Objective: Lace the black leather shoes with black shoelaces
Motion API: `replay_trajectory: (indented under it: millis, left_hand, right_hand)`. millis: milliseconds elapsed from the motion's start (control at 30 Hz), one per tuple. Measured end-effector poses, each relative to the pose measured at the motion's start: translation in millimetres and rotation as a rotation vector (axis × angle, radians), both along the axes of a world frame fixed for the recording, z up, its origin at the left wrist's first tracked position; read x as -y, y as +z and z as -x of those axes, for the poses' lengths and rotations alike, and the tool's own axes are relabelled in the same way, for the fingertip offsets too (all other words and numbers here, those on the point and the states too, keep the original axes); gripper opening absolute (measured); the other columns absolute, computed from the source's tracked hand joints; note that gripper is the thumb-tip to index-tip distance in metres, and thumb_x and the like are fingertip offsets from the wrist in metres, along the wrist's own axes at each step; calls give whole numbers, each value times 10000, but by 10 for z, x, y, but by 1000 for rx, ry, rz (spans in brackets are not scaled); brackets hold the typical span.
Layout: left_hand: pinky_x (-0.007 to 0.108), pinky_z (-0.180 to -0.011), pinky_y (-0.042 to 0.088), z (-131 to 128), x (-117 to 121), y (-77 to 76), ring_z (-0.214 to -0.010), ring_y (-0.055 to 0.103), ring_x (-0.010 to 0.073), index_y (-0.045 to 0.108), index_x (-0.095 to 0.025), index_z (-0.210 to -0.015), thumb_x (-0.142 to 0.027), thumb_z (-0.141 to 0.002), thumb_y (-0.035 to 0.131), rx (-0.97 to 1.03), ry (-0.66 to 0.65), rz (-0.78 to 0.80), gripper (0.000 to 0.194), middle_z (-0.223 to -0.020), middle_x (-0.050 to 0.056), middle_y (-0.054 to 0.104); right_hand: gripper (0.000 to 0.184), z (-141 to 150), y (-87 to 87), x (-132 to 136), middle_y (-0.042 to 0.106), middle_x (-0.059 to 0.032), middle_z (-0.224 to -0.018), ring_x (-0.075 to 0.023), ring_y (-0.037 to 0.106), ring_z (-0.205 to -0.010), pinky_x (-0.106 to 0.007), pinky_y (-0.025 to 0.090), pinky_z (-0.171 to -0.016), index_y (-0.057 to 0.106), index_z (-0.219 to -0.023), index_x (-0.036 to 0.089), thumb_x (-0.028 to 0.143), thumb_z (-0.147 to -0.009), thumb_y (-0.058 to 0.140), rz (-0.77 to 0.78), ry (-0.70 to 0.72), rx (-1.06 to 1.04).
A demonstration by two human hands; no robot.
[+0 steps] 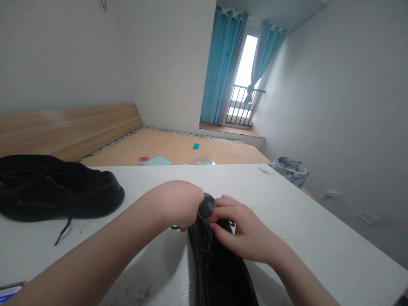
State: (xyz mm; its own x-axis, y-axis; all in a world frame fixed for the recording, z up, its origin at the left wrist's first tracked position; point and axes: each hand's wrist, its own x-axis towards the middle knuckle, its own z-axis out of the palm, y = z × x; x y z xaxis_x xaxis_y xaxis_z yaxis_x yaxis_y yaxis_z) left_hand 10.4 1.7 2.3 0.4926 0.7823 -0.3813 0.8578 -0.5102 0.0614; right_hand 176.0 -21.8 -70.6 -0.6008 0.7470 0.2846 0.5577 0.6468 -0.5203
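Note:
A black lace-up shoe (204,238) lies on the white table right before me, its toe pointing away and its dark opening towards me. My left hand (183,204) is curled at the left of the lacing, most of its fingers hidden behind the back of the hand; a bit of black lace shows below it. From the right, my right hand (234,225) has thumb and fingers pinched together over the lacing, with a short loop of lace sticking out by the palm. A second black shoe (60,187) rests on its own at the left, one lace end trailing onto the table.
The white table (306,238) slopes off to the right. At the lower left edge is part of a blue-and-white object (11,291). Beyond lies a tan surface (165,142) with small flat items, a bag (290,170) and blue curtains (219,63).

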Motion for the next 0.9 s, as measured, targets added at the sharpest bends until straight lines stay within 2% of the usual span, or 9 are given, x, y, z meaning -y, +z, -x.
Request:
replay_trajectory:
  millis: [100, 267, 433, 667, 900]
  left_hand:
    - [254, -496, 394, -5, 8, -13, -641, 686, 216, 738, -149, -628, -42, -693, 537, -1, -4, -3, 237, -684, 90, 765]
    - [254, -483, 381, 2, 10, -9, -608, 672, 211, 719, -162, -594, -45, -690, 546, -4, -4, -12, 230, -640, 75, 751]
    - [253, -467, 356, -17, 16, -7, -589, 655, 208, 697, -174, -553, -35, -647, 592, -6, -16, -1, 197, -625, 64, 740]
    - [249, -489, 374, -53, 28, 1, -568, 637, 195, 684, -177, -524, -47, -656, 596, 1, -21, -8, 206, -584, 53, 715]
    - [256, -461, 346, 7, 15, -67, -564, 637, 208, 711, -173, -586, -88, -656, 585, 19, -50, -41, 167, -609, 74, 721]
  right_hand:
    - [180, 52, -6, 34, 618, -22, -871, -202, 524, -870, -330, 424, -743, 632, -813, 194, 35, -732, 606, -29, -75, 21]
    - [216, 157, -48, 94, 606, -60, -988, -239, 497, -947, -380, 437, -811, 655, -941, 195, 61, -774, 628, -18, -152, 70]
    - [127, 184, -84, 83, 629, -46, -946, -229, 500, -914, -370, 439, -796, 681, -839, 203, 82, -816, 654, 36, -185, 21]
    - [156, 229, -88, 39, 649, -32, -921, -224, 510, -895, -350, 424, -768, 611, -764, 202, 61, -813, 657, 59, -230, 30]
    - [133, 259, -151, 37, 610, -37, -882, -218, 523, -871, -352, 417, -762, 554, -798, 201, 85, -863, 568, 56, -270, -30]
